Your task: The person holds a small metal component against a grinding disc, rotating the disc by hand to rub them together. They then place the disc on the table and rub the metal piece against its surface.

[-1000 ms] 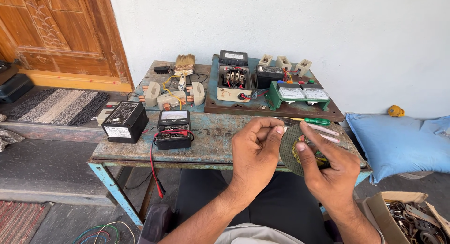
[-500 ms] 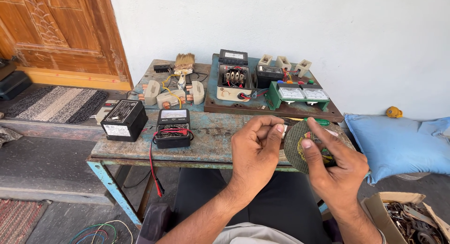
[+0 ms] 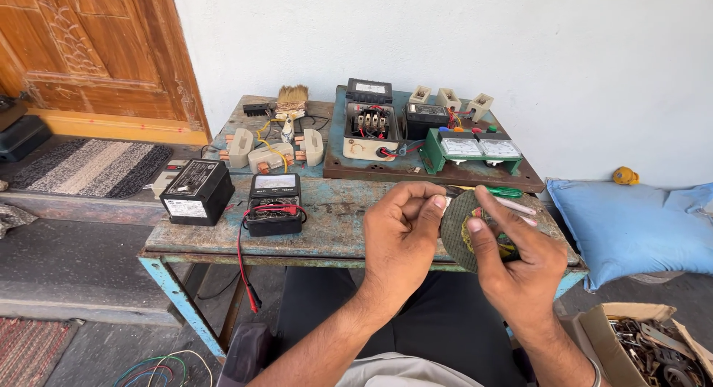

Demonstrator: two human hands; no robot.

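Disc-shaped and dull green, the round pad [image 3: 462, 231] sat near the middle right of the scene, held up above the near edge of the desk [image 3: 334, 231], clear of it. Going left to right: the left hand [image 3: 405, 235] was curled, its thumb and forefinger pinched together right at the disc's left rim, though whether that grip actually had hold of the rim or of some small part I could not tell. The right hand [image 3: 520, 264] had its grip closed on the disc, thumb pressed on the face, fingers behind.

The disc stood nearly on edge, its flat face turned left and toward the person; being round, it had no clear long axis. In my judgement, the hold was by the rim only, so a slip of the thumb could drop it onto the desk or past the edge to the floor. The green screwdriver [image 3: 505, 192] lay just beyond.
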